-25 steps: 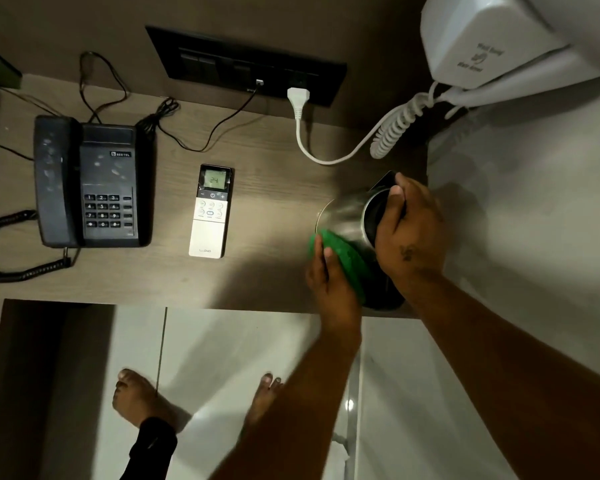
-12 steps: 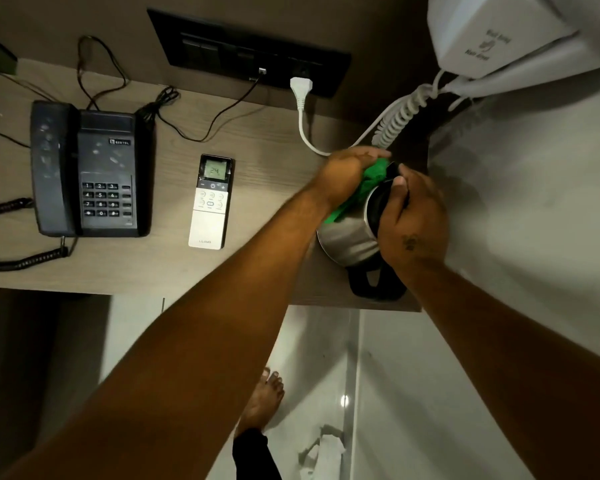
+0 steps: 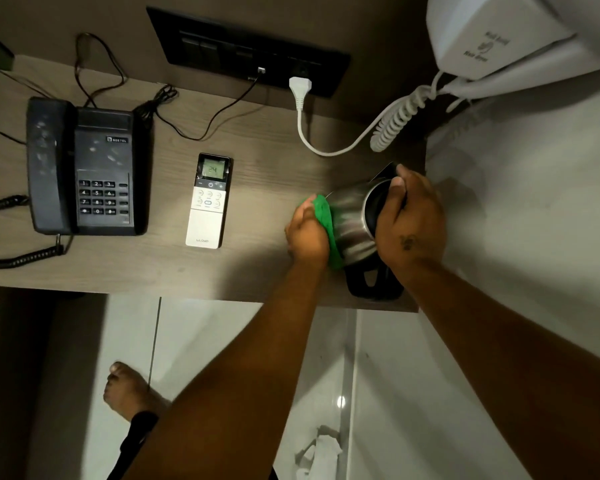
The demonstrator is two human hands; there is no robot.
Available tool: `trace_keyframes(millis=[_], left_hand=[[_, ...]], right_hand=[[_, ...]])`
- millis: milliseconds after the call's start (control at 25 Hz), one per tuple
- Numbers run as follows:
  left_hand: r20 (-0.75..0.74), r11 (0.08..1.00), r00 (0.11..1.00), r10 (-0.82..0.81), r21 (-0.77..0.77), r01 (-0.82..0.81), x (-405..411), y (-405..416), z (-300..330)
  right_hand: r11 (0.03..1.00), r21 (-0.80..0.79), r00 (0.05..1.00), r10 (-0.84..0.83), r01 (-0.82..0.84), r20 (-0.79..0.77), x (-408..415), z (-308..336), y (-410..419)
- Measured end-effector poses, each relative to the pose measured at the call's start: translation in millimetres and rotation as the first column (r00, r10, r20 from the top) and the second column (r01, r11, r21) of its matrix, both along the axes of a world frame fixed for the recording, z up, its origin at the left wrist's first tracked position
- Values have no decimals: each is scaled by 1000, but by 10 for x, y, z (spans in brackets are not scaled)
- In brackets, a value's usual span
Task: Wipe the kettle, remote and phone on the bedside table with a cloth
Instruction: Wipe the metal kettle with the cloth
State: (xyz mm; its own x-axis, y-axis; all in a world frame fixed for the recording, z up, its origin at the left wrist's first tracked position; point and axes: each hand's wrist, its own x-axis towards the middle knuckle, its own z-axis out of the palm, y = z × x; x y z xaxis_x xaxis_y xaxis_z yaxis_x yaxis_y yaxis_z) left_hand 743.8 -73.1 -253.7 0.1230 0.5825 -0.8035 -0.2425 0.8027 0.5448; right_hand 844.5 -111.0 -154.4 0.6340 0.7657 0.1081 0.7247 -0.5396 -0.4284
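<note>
Now we are pressing the green cloth (image 3: pixel 324 223) against the steel side of the kettle (image 3: pixel 352 223) with our left hand (image 3: pixel 307 233), fingers curled shut around the bunched fabric. Our right hand (image 3: pixel 411 223) is gripping the kettle at its open top, fingers hooking over the rim, and is holding it tilted so the mouth is facing our right. The kettle's black handle (image 3: pixel 371 282) is pointing toward the near edge of the bedside table (image 3: pixel 257 174). We are seeing the remote (image 3: pixel 208 200) lying flat to the left of the kettle, well apart from it, its small screen lit. Farther left, the dark phone (image 3: pixel 84 168) is sitting with its handset in the cradle. A white plug (image 3: pixel 300 90) is sitting in the wall socket behind.
</note>
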Motion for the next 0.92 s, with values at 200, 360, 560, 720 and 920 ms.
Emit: trace_keyframes(millis=[200,360,560,720,920], left_hand=[[-55,933,932,-357,30,359,131,529,42],[-65,881,885,-462,83,466,15,380,-193],[-225,870,913,-341,292,397,-169,-127,391],[-308,899,919,-246,283,335,-354,-229,612],[292,996,954,64,-83,-41,-1045,-41,606]], right_hand=[[1000,22,1000,6,-6,-7,8,-13,8],[1000,27,1000,14,-14,-1,9,-13,-5],[999,53,1000,6,-6,-2,-2,-28,23],[997,72,1000,-1,0,16,30,-27,-11],[994,-97,995,-48,56,90,-162,145,13]])
